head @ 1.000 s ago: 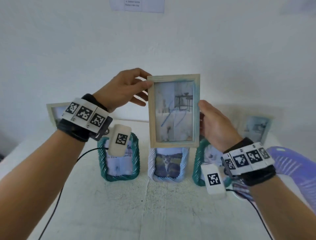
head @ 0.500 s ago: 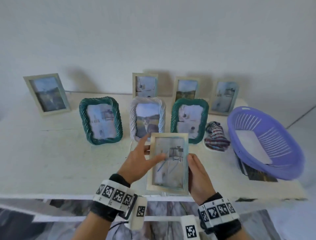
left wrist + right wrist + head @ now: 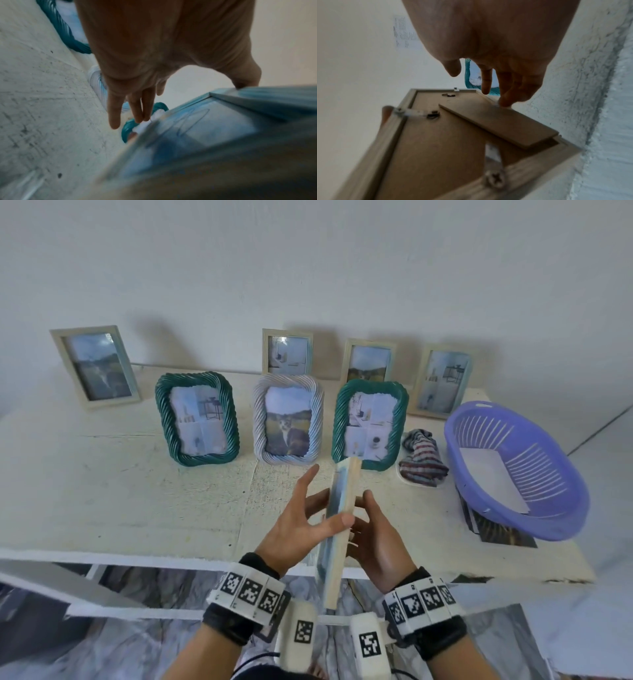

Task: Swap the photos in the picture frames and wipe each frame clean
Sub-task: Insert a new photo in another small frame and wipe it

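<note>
**Two hands hold a wooden frame on its edge over the bench**

A pale wooden picture frame [image 3: 339, 529] is up in the air, above the front edge of the white bench [image 3: 102, 494]. It is turned sideways, so the head view sees its thin edge. Its glass side faces the left hand [image 3: 298, 529]. Its brown back faces the right hand [image 3: 380, 542].

The left hand has its thumb on the near edge of the frame. Its fingers [image 3: 137, 108] are long and straight and reach along the glass side. The right hand is at the back of the frame. Its fingers [image 3: 505, 100] are bent a little, and the tips touch the fold-out stand [image 3: 496, 121] on the back. How tight the right hand holds I cannot tell.

On the bench, past the hands, three rope-look frames stand in a row: a green frame on the left [image 3: 197, 419], a pale blue-white frame with a cat photo [image 3: 287, 419], and a green frame on the right [image 3: 370, 424]. Behind them four plain wooden frames lean at the wall; the one far left [image 3: 96, 366] stands apart. A striped cloth [image 3: 423, 453] lies just beside the right green frame. A purple basket [image 3: 513, 474] sits at the right end, with a sheet of paper in it.
</note>
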A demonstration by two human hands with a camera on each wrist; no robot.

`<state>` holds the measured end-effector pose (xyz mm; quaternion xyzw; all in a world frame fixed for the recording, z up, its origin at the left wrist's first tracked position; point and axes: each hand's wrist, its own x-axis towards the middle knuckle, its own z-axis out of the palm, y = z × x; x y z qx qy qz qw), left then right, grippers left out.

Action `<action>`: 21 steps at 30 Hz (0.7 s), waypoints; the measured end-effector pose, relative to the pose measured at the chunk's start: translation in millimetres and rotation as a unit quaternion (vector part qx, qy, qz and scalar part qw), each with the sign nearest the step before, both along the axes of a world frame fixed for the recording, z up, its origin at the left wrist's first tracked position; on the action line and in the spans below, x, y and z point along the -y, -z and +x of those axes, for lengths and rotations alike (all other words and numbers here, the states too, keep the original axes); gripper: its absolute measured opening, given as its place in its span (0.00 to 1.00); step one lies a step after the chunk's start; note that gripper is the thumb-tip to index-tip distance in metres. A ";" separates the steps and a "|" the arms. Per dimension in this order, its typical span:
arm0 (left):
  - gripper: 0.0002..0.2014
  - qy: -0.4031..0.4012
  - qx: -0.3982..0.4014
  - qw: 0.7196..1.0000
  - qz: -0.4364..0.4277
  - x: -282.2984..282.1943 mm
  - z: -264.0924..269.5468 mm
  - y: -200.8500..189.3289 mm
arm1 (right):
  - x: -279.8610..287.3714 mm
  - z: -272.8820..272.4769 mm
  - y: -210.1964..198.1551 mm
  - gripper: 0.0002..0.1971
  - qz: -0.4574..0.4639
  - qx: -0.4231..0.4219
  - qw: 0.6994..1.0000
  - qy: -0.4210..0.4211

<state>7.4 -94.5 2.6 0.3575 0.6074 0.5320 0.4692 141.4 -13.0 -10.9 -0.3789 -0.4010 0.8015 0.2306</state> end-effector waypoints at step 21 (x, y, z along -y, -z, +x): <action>0.19 -0.142 -0.312 0.936 -0.076 13.7 -29.5 74.4 | -10.3 9.8 49.1 0.08 0.493 0.322 0.808 -0.021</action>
